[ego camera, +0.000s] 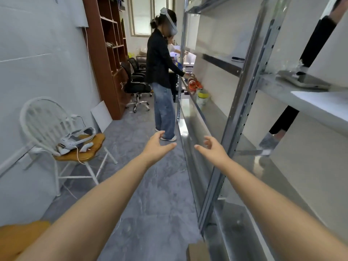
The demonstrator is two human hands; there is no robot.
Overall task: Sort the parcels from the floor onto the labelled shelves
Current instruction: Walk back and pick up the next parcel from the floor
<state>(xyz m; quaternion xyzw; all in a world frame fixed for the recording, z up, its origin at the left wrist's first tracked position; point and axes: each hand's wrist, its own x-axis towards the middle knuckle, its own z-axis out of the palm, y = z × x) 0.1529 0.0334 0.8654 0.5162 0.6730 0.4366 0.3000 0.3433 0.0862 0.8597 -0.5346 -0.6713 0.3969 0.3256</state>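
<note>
Both hands held out empty above the floor (150, 185).

Left hand (157, 146) and right hand (214, 150): fingers spread, nothing gripped, beside the metal shelves (243, 95). No writing can be read.

Lots of random stuff around here. There's a white metal chair (47, 129) with a wooden seat against the left wall, and a white headset (77, 139) with a cable is lying on it. Further back stands a tall brown bookcase (107, 53), with a white board (101, 117) leaning on the wall just beside it. A couple of black office chairs (136, 81) sit past that. Another person (162, 72) in a dark top and jeans, wearing a headset, stands on the grey floor (150, 185).
</note>
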